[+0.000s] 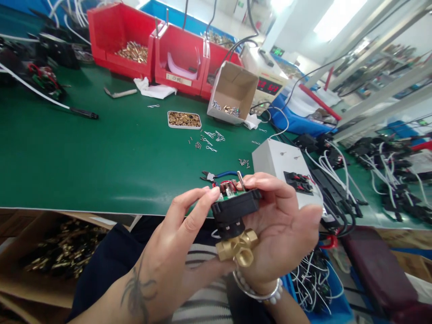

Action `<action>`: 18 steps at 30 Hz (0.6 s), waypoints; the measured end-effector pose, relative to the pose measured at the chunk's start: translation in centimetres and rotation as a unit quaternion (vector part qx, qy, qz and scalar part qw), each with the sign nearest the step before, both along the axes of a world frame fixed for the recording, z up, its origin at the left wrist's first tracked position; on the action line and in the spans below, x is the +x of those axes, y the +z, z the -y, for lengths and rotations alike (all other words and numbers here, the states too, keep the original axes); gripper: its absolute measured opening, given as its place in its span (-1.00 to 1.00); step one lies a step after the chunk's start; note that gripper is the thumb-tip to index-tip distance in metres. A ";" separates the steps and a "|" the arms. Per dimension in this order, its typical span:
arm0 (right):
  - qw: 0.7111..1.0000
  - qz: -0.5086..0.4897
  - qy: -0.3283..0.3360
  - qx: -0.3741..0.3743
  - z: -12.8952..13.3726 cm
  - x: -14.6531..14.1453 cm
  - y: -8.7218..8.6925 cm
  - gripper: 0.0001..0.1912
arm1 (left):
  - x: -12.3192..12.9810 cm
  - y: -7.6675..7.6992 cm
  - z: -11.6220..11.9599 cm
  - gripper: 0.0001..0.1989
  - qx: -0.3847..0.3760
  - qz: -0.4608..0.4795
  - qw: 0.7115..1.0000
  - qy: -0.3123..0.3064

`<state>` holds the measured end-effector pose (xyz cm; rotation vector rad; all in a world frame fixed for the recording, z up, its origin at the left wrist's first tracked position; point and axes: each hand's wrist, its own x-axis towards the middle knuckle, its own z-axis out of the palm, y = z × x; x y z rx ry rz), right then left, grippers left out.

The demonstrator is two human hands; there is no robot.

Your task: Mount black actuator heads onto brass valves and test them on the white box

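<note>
Hands meet just off the bench's (101,171) near edge: right hand (283,229) wrapped around the brass valve assembly (236,225), left hand (175,238) pinching its black housing edge; open bench lies beyond.

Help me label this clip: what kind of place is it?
Probably an assembly workbench in a small factory: red parts bins on a green mat, loose screws, and hands holding a brass valve.

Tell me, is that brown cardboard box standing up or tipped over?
Tipped over. The cardboard box lies on its side, its opening facing us, small metal parts inside.
</note>
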<state>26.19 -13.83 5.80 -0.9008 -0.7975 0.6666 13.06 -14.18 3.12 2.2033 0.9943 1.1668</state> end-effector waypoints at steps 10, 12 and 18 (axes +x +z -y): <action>0.991 0.010 0.105 -0.085 0.6 0.7 -0.1 -0.46 | 0.3 -0.5 1.0 -0.30 -0.028 0.045 0.998 0.042; 0.991 0.014 0.101 -0.088 0.5 0.7 0.1 -0.48 | 0.3 -0.5 1.0 -0.28 -0.031 0.041 0.998 0.046; 0.991 0.045 0.085 -0.093 0.8 1.2 0.4 -0.55 | 1.0 0.0 1.2 -0.35 -0.013 0.022 0.998 0.054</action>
